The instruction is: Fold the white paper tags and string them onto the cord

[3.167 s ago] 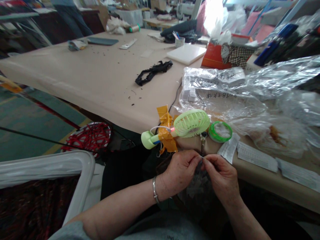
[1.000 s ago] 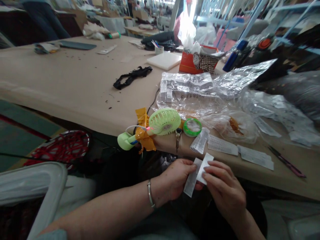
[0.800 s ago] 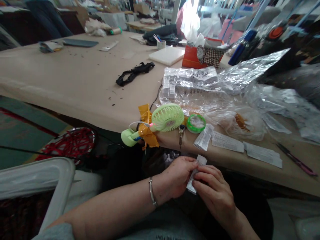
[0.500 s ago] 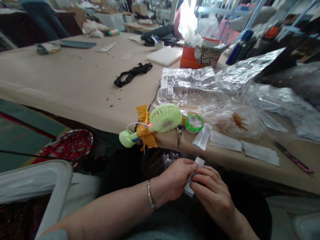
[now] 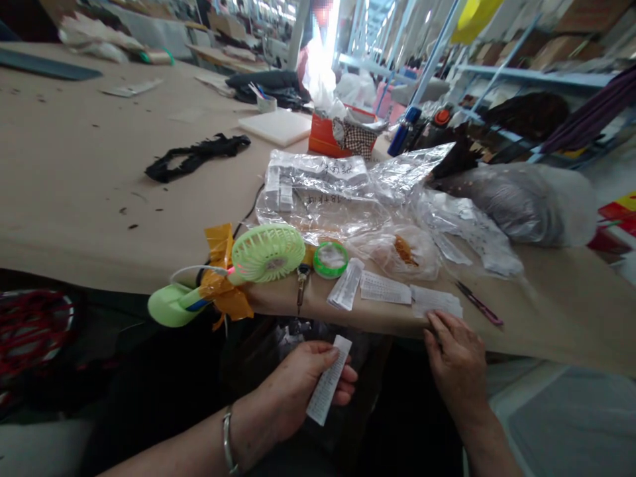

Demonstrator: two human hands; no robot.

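Note:
My left hand (image 5: 298, 381) is closed on a printed white label (image 5: 328, 383), pinched under the thumb below the table's front edge. My right hand (image 5: 457, 351) reaches to the table's edge, its fingertips resting on the right-hand label (image 5: 434, 299) of a row lying there. Its fingers are stretched out and nothing is gripped in them. To the left in that row lie another flat label (image 5: 386, 287) and a small stack of labels (image 5: 346, 285).
A green clip-on fan (image 5: 268, 253) is taped to the table edge, with a green round tub (image 5: 330, 258) beside it. Dark-handled snips (image 5: 479, 303) lie right of the labels. Clear plastic bags (image 5: 328, 205) and a black cloth strip (image 5: 193, 156) lie farther back.
My right hand has left the label in my left hand and moved right to the label on the table. My view has swung right.

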